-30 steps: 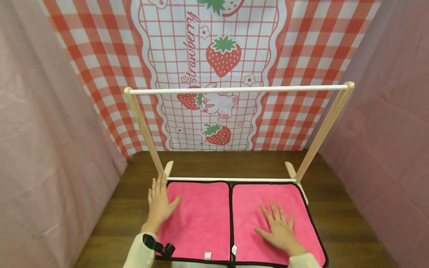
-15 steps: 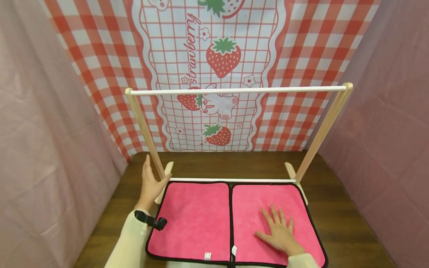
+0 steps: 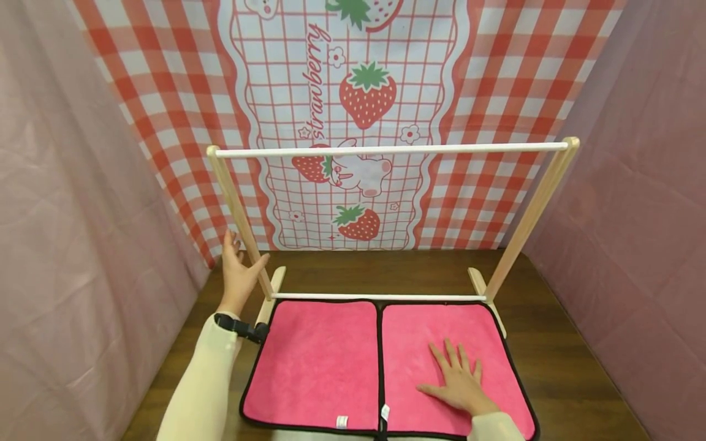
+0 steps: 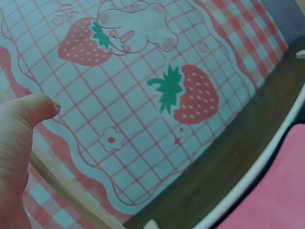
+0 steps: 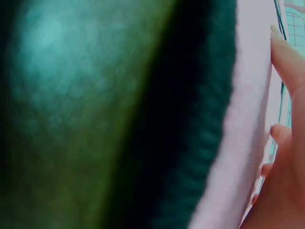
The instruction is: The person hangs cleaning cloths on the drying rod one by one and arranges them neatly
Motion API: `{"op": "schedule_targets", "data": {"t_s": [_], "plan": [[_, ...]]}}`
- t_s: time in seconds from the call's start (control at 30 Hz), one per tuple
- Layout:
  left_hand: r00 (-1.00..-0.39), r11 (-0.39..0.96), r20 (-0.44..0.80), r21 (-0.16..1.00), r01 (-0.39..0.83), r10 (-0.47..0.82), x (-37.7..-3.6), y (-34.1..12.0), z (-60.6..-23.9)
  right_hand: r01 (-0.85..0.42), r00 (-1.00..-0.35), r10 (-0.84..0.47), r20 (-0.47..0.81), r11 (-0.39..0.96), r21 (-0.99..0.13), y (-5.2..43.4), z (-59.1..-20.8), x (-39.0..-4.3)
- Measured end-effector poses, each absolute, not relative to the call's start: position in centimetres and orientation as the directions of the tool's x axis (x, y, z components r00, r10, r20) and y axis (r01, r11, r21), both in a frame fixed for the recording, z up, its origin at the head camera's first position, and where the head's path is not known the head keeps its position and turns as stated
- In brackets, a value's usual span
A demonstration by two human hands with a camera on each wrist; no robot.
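We see the left hand point(image 3: 238, 269) raised beside the left upright point(image 3: 238, 215) of the wooden rack point(image 3: 388, 147), fingers straight and spread wide, thumb reaching across the post's near side; whether the palm actually touches the wood we cannot tell. The right hand point(image 3: 456, 381) lies flat on the right pink towel point(image 3: 441, 331), fingers splayed, holding nothing.

The two towels lie side by side on the dark wooden table point(image 3: 557, 349), their black-trimmed edges meeting at the middle. The left pink towel point(image 3: 317, 361) lies uncovered. Their far edges run just under the rack's lower white bar point(image 3: 380, 297), and their near edges reach the table's near edge. Bare wood shows to the left of the left towel, to the right of the right one, and on the far side of the rack up to the strawberry backdrop point(image 3: 353, 122). Pink curtains close in on both sides.

The left wrist view adds the thumb point(image 4: 28, 112) up close against the backdrop, with the post point(image 4: 71, 191) slanting below it. The right wrist view is mostly a dark blur, showing only fingertips point(image 5: 286, 52) on pale cloth.
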State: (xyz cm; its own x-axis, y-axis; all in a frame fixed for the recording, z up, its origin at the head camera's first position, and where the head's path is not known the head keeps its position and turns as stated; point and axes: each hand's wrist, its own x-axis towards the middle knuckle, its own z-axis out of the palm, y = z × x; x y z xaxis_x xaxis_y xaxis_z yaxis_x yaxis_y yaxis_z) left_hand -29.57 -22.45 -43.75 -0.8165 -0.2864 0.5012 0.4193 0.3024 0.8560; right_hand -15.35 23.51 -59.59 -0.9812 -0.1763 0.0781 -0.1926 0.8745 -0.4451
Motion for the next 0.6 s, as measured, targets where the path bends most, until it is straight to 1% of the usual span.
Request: {"op": "schedule_targets", "data": {"t_s": [0.13,0.37,0.47,0.6], "plan": [[-0.819,0.252,0.481,0.873,0.417,-0.314,-30.3,-22.4,-42.5,-0.169,-0.984,-0.173,0.033,0.878,-0.447,23.6,-59.6,-15.5],[-0.806,0.19,0.468,0.884,0.427,-0.364,-31.1,-22.1,-40.7,-0.17,-0.984,-0.179,0.025,0.866,-0.471,23.7,-59.7,-15.7],[-0.795,0.184,0.462,0.887,0.424,-0.392,-31.3,-21.9,-40.0,-0.158,-0.984,-0.18,0.002,0.86,-0.485,23.7,-59.7,-15.8],[-0.766,0.211,0.471,0.882,0.422,-0.438,-31.6,-21.5,-39.2,-0.123,-0.982,-0.178,-0.067,0.865,-0.487,23.9,-59.6,-15.9]]}}
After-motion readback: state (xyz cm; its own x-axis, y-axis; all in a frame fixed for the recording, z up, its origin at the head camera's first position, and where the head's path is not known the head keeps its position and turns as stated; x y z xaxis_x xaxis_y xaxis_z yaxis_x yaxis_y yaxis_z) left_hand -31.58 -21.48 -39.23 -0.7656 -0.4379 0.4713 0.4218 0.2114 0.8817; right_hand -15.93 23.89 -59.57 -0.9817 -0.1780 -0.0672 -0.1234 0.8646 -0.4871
